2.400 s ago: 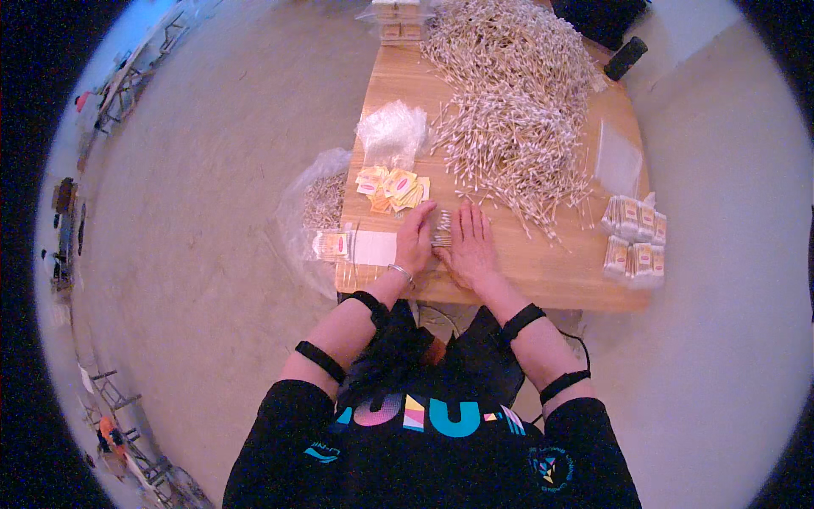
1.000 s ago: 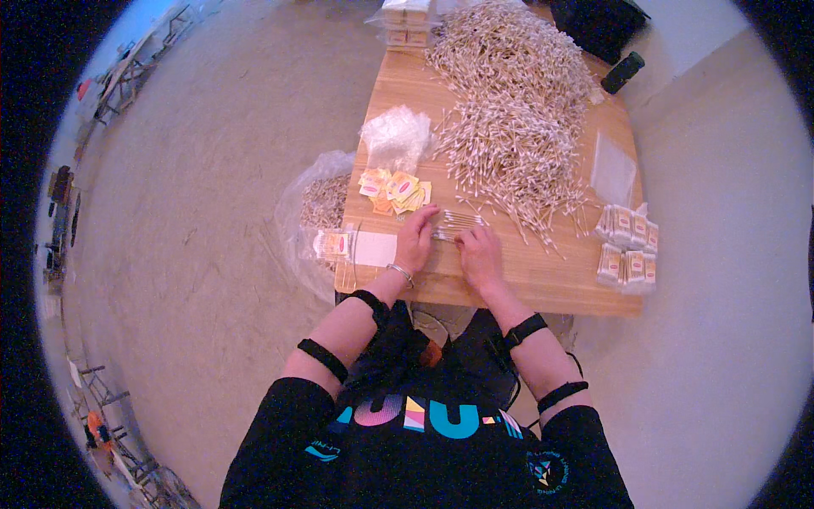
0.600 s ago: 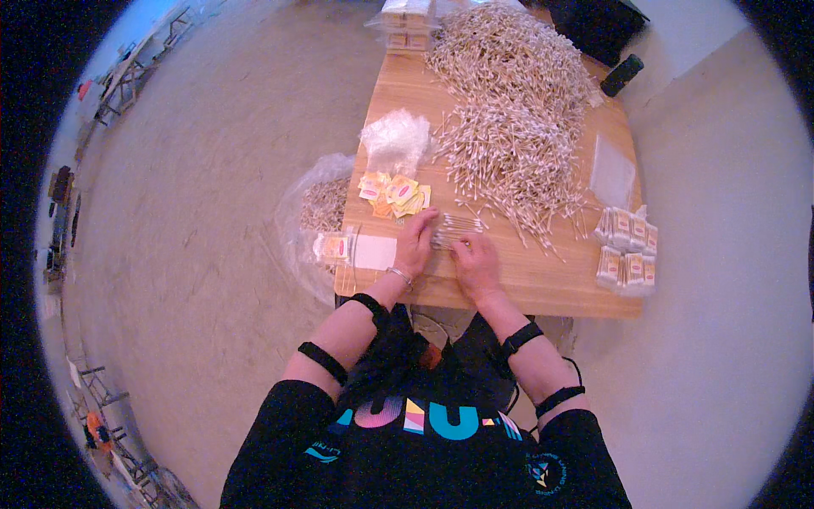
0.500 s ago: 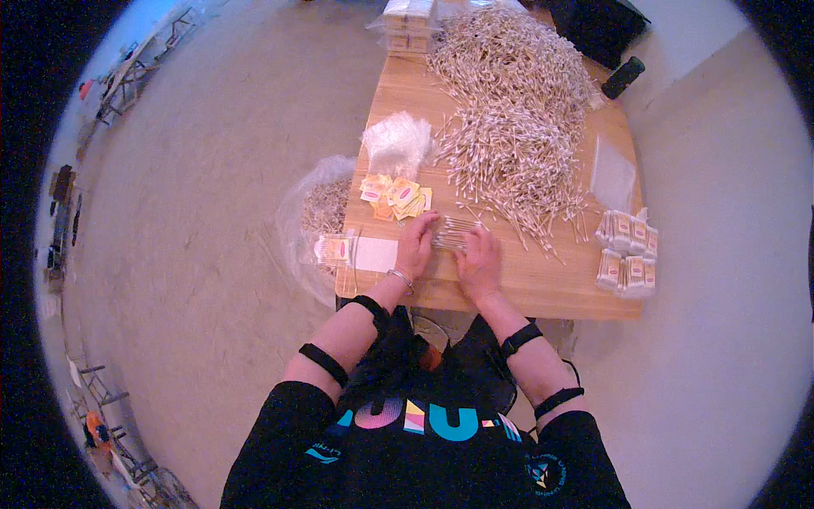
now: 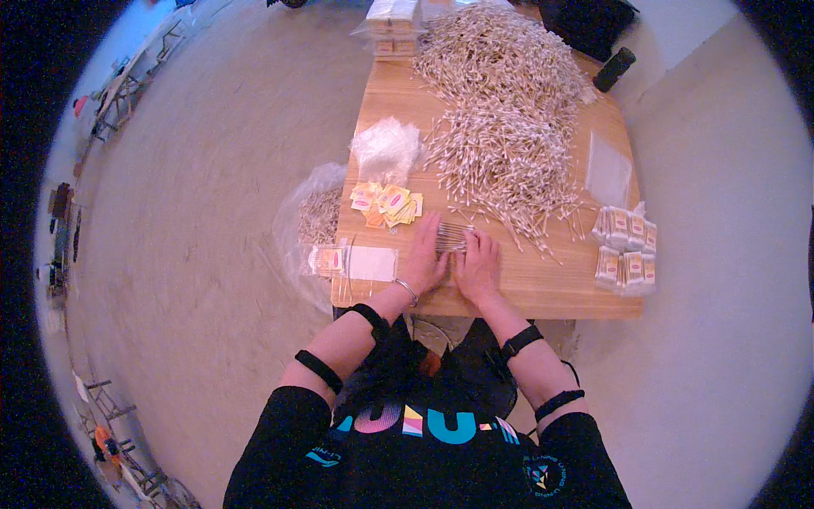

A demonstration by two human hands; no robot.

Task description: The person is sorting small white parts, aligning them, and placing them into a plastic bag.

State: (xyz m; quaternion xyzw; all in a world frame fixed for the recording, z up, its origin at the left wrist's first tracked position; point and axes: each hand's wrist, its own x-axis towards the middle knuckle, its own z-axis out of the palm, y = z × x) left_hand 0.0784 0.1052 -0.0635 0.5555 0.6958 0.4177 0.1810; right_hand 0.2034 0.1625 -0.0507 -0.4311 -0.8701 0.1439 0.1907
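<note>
As their gap narrows, left hand [image 5: 426,261] and right hand [image 5: 478,268], half-open, flank a tighter-looking swab row [image 5: 454,237] near the pile [image 5: 513,127]

White-tipped swabs [image 5: 454,238] lie sideways — bunched parallel on the table [image 5: 551,287]

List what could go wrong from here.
The row of thin white-tipped swabs lies between the bare left hand and bare right hand; it might splay if either slips. The clear plastic swab packet with an orange label juts past the left edge of the light wooden table and could fall.
</note>
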